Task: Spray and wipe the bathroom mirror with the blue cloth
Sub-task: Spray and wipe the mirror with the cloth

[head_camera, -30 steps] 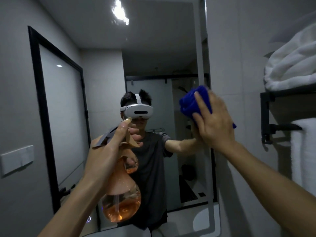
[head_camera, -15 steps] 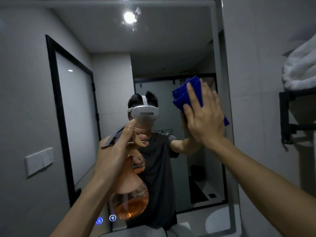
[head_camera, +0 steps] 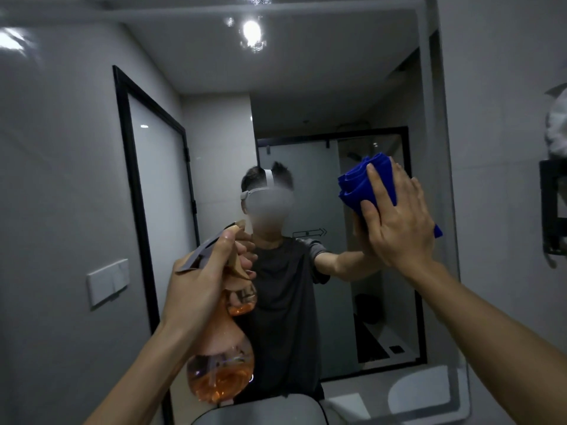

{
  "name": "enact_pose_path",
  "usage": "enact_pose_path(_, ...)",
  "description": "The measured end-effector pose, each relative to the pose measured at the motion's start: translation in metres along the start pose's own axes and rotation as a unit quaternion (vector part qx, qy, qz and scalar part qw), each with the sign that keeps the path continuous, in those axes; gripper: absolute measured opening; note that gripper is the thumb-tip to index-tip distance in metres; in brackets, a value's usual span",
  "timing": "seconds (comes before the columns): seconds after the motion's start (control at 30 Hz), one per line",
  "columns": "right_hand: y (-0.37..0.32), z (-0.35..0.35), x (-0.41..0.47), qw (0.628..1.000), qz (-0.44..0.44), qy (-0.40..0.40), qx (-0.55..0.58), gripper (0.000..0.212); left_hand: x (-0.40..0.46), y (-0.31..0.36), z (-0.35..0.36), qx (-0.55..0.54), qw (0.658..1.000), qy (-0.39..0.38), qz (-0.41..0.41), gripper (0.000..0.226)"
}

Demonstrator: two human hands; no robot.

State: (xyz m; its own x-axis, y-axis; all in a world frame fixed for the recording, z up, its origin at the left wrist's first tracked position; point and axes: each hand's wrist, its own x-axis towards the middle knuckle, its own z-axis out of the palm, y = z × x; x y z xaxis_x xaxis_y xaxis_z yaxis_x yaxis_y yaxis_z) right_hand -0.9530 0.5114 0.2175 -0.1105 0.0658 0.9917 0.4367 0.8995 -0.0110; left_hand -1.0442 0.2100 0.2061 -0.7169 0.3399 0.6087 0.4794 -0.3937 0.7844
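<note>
Currently the mirror [head_camera: 306,87] is filling most of the view, and a fogged patch of droplets is showing on the glass just above the left hand, at the level of the reflected headset. From this, spraying is judged to be at least partly done. The blue cloth [head_camera: 362,185] is lying bunched against the glass near the mirror's right edge, well to the right of the fogged patch. The right hand [head_camera: 399,222] is pressing it flat to the surface, with palm and spread fingers covering most of the fabric; one corner is sticking out below the heel of the hand.

The left hand [head_camera: 208,289] is gripping the neck of the spray bottle [head_camera: 221,372], with the index finger lying over the trigger. The nozzle is pointing at the glass. Amber liquid is filling the lower part of the round bottle, so fluid is available for further passes.

Both hands are working well apart, the left low and central, the right higher and to the side.

Wiping is judged to be under way at the right margin only. Droplets and smears are showing near the reflected ceiling light, high above both hands, and that zone, the fogged patch and the left side are apparently awaiting the cloth.
</note>
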Motion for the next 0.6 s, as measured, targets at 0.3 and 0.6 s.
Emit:
enact_pose_path(0.3, -0.085, 0.003, 0.047, 0.988, 0.145, 0.041, 0.040, 0.059, 0.003, 0.010, -0.034, 0.026, 0.999, -0.023, 0.020, 0.027)
enact_pose_path(0.6, -0.158, 0.026, -0.025, 0.978, -0.206, -0.046, 0.011, 0.058, -0.003, 0.014, -0.049, -0.013, 1.000, -0.005, 0.014, 0.028)
